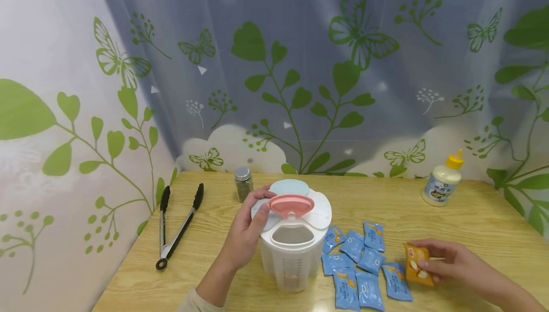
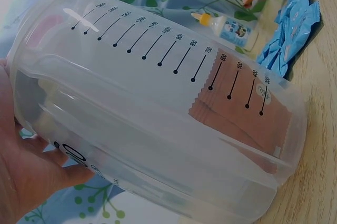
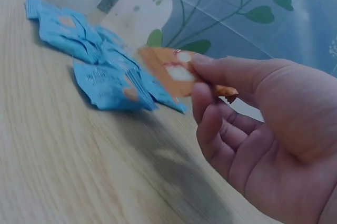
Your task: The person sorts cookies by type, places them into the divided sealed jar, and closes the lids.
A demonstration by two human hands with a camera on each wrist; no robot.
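Note:
My left hand (image 1: pixel 248 228) grips the lid edge of a clear plastic storage canister (image 1: pixel 292 266) standing on the table. Its white lid has a pink flap (image 1: pixel 291 206) raised beside an opening, plus a pale blue flap behind. Through the canister wall, printed with a measuring scale, the left wrist view shows an orange-brown packet (image 2: pixel 245 105) at the bottom. Between thumb and fingers, my right hand (image 1: pixel 450 263) pinches an orange snack packet (image 1: pixel 417 265), held above the table. Several blue snack packets (image 1: pixel 371 259) lie between the canister and the right hand.
Black-handled metal tongs (image 1: pixel 171 247) lie spread at the left. Behind the canister stands a small jar with a silver cap (image 1: pixel 243 186). A squeeze bottle with a yellow nozzle (image 1: pixel 442 183) is at the back right, near the patterned curtain (image 1: pixel 300 112).

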